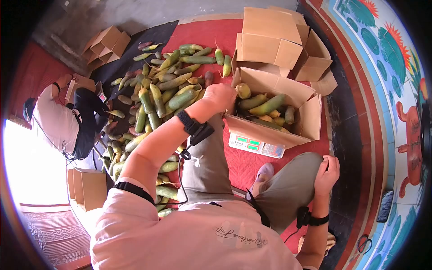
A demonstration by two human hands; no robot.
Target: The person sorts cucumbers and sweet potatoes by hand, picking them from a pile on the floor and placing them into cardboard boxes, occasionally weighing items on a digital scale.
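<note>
My left hand (219, 97) is at the left wall of an open cardboard box (272, 132), its fingers curled and partly hidden. A rounded pale radish end (243, 91) shows right beside those fingers, inside the box; I cannot tell what the hand holds. More green radishes (268, 105) lie in the bottom of the box. Under the box, a white digital scale (256, 145) shows lit green displays. My right hand (326, 174) rests on my right knee with its fingers curled in and nothing in them.
A large heap of green radishes (173, 85) spreads over red and black floor cloth to my left. Cardboard boxes (270, 36) stand behind the scale, with another (108, 42) at the far left. A crouching person (58, 117) works beside a carton at left. A painted wall (382, 49) borders the right.
</note>
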